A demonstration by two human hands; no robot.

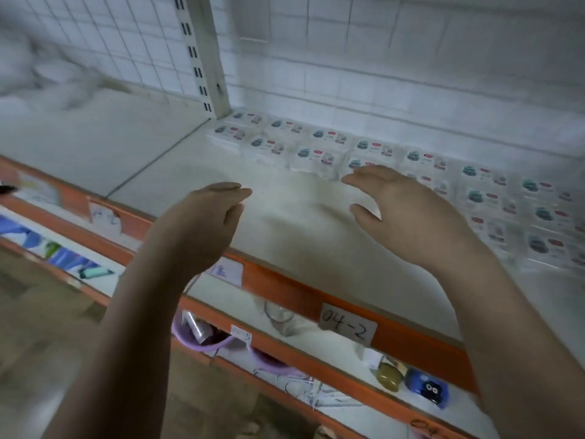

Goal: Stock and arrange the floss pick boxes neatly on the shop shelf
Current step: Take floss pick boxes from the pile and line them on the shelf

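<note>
Several white floss pick boxes [319,155] lie flat in rows along the back of the white shelf [285,236], running from the upright post to the right edge, where the rows reach further forward. My left hand [202,223] hovers above the shelf's front part with fingers loosely curled, holding nothing. My right hand [408,213] is spread above the shelf, fingertips close to the nearest boxes in the middle; it holds nothing. Whether its fingertips touch a box I cannot tell.
An orange front rail carries a label reading 04-2 [348,324]. A slotted white upright post [205,55] and wire grid back the shelf. Lower shelves hold purple items [202,337], a jar [387,375] and a blue object [425,386].
</note>
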